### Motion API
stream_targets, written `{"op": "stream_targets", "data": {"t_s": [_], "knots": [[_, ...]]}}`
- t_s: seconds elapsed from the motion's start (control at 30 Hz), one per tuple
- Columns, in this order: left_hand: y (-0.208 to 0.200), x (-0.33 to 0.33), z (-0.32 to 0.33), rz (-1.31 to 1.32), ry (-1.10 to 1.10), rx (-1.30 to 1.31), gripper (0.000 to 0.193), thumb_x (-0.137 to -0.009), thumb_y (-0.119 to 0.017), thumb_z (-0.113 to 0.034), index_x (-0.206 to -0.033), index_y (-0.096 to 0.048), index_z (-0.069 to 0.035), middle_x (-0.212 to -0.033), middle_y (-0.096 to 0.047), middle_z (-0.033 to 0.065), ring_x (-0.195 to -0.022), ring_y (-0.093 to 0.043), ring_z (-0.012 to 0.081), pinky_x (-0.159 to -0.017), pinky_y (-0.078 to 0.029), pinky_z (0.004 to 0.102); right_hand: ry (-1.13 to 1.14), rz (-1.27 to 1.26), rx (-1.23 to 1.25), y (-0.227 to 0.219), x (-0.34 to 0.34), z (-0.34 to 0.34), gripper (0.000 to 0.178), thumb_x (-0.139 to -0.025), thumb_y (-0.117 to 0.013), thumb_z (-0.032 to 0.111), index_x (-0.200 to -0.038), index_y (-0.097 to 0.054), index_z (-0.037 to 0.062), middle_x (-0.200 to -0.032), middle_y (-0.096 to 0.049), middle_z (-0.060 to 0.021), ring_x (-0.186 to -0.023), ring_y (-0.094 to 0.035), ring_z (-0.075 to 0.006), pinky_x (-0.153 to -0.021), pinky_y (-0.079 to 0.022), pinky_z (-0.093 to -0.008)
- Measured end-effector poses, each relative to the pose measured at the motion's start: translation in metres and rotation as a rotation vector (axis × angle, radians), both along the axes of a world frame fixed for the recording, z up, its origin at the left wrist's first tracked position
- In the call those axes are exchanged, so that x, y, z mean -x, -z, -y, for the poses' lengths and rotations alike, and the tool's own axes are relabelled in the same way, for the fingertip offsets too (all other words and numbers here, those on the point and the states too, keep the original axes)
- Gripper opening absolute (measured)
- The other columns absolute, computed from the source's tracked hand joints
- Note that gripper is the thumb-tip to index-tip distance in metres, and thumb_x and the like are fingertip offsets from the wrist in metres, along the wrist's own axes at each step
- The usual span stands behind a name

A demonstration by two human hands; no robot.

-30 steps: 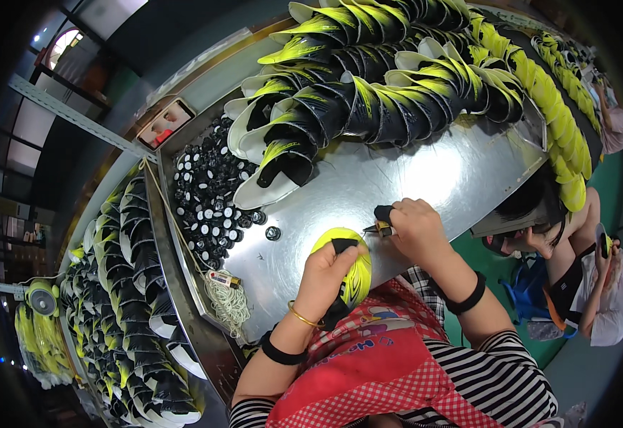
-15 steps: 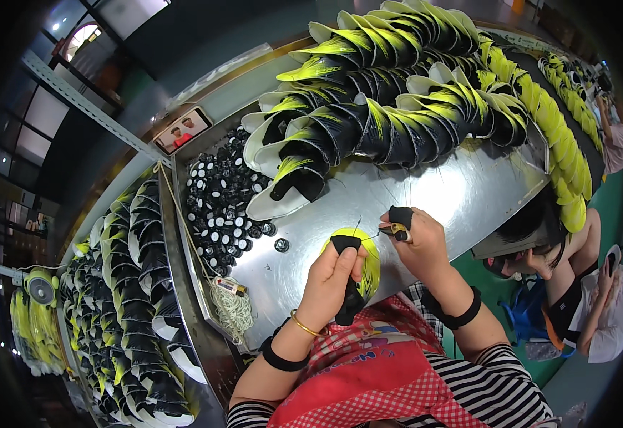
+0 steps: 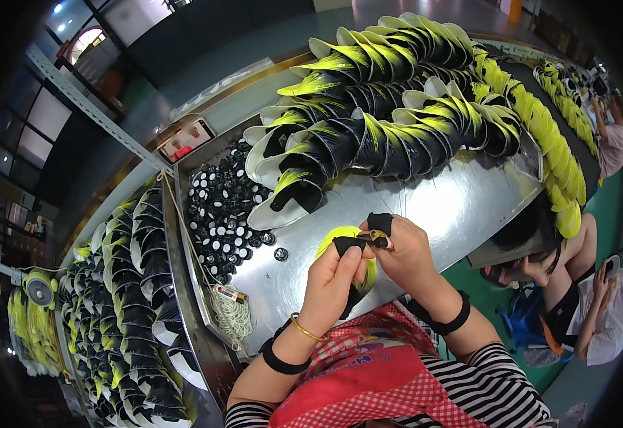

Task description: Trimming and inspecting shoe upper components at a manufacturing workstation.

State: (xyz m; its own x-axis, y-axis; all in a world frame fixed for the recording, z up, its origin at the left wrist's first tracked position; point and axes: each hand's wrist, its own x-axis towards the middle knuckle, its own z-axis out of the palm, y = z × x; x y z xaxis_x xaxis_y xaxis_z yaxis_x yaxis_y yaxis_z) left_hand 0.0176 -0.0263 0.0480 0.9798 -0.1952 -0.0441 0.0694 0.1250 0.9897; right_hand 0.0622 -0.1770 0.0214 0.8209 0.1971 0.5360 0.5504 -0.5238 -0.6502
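Note:
My left hand is closed on a shoe upper, bright yellow-green with black, just above the metal tabletop. Most of the upper is hidden behind that hand. Close beside it, my right hand grips a small dark tool with a brass-coloured part; its exact kind cannot be made out. The tool's tip meets the upper at my left fingertips. Black covers wrap some of my fingers.
Long nested rows of black and yellow uppers lie across the metal table. Small round black pieces with white discs fill its left side, near a cord bundle and a phone. More uppers hang left. People sit at right.
My right hand has moved left and slightly down, bringing the tool from a gap away to the upper at my left fingers. My left hand stays nearly in place.

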Motion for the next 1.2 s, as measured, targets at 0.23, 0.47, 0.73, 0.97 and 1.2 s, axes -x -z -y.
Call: {"op": "stream_targets", "data": {"t_s": [0.23, 0.47, 0.73, 0.97, 1.2], "knots": [[0.002, 0.002, -0.002, -0.023, -0.079, -0.082, 0.023, -0.092, -0.05, -0.019, -0.088, -0.064, -0.001, -0.061, -0.043, -0.0071, -0.055, -0.033, 0.0013, -0.051, -0.025, 0.0181, -0.03, -0.119, -0.011, 0.006, 0.008, -0.002, 0.022, -0.067, -0.067, -0.003, -0.088, -0.061, 0.0036, -0.077, -0.063, -0.0105, -0.068, -0.063, -0.026, -0.06, -0.049, -0.0318], [0.001, 0.003, -0.011, -0.102, -0.007, -0.074, 0.019, -0.089, -0.053, -0.014, -0.084, -0.066, -0.001, -0.075, -0.061, -0.0029, -0.065, -0.049, 0.0031, -0.059, -0.04, 0.0192, -0.076, -0.135, -0.039, 0.003, 0.013, -0.002, 0.024, -0.068, -0.068, -0.003, -0.089, -0.061, 0.0038, -0.076, -0.062, -0.0103, -0.067, -0.063, -0.0257, -0.059, -0.049, -0.0315], [-0.002, 0.001, -0.02, -0.302, -0.015, 0.081, 0.02, -0.084, -0.053, -0.016, -0.075, -0.062, 0.0, -0.052, -0.038, -0.0073, -0.047, -0.026, 0.0017, -0.046, -0.019, 0.0198, -0.201, -0.539, -0.109, -0.009, 0.024, 0.006, 0.031, -0.075, -0.068, 0.007, -0.105, -0.062, 0.0051, -0.088, -0.056, -0.0103, -0.076, -0.057, -0.0246, -0.066, -0.045, -0.0335], [0.004, 0.002, -0.022, -0.376, 0.099, 0.114, 0.02, -0.081, -0.052, -0.014, -0.07, -0.06, 0.0, -0.052, -0.042, -0.0054, -0.047, -0.028, 0.0024, -0.046, -0.02, 0.0197, -0.438, -0.778, -0.585, 0.009, 0.029, 0.005, 0.032, -0.094, -0.041, 0.025, -0.103, -0.059, 0.0003, -0.085, -0.056, -0.0134, -0.076, -0.055, -0.0249, -0.069, -0.043, -0.0326], [0.006, 0.004, -0.023, -0.358, 0.171, 0.079, 0.022, -0.082, -0.056, -0.017, -0.068, -0.063, -0.001, -0.05, -0.036, -0.0081, -0.047, -0.028, 0.0016, -0.046, -0.018, 0.0209, -0.379, -0.663, -0.323, 0.007, 0.03, 0.002, 0.042, -0.096, -0.03, 0.029, -0.096, -0.058, -0.0015, -0.08, -0.056, -0.0153, -0.071, -0.054, -0.0283, -0.067, -0.043, -0.0347]]}}
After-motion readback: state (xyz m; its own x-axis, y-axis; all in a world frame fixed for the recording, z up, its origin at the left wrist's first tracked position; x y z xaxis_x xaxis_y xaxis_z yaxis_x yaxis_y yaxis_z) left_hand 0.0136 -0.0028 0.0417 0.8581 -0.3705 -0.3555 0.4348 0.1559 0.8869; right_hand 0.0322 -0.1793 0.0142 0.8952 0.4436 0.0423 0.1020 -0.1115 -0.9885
